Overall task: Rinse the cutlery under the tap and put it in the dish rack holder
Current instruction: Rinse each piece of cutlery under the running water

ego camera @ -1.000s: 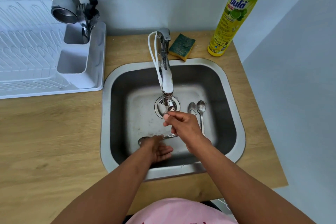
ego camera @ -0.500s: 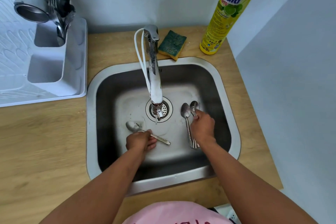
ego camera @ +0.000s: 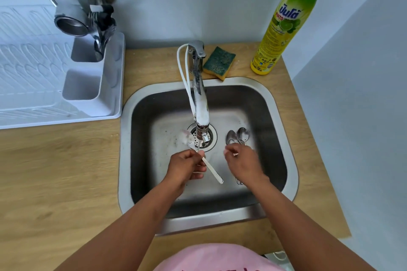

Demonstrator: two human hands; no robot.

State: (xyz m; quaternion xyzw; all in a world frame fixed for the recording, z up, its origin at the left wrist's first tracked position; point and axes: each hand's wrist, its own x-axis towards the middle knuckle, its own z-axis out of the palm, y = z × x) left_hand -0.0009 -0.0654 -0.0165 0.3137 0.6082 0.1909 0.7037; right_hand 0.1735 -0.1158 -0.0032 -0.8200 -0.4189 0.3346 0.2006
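Under the tap [ego camera: 199,94], down in the sink [ego camera: 286,160], the left hand [ego camera: 185,168] is clamped on a spoon [ego camera: 211,168], bowl blurred up beneath the spout, handle angling back toward the person. Water looks to be running in a thin stream, though the blur makes that hard to call. Over on the other side, the right hand [ego camera: 242,164] hovers with fingers loosely curled just above two more spoons [ego camera: 239,136] lying side by side on the sink floor; whether it is actually pinching a handle, I cannot tell.

Risks from here, as I judge them: that wet handle is slick, and a loose pinch could let the spoon slip and clatter toward the drain [ego camera: 206,136]. Then comes the carry, well across the worktop [ego camera: 55,171] to the holder [ego camera: 97,77] at the edge of the white dish rack [ego camera: 26,77]. Its far compartment is already crowded with cutlery and a strainer, so a careless drop could snag; the near compartment shows empty. Dripping across the wood is the other worry.
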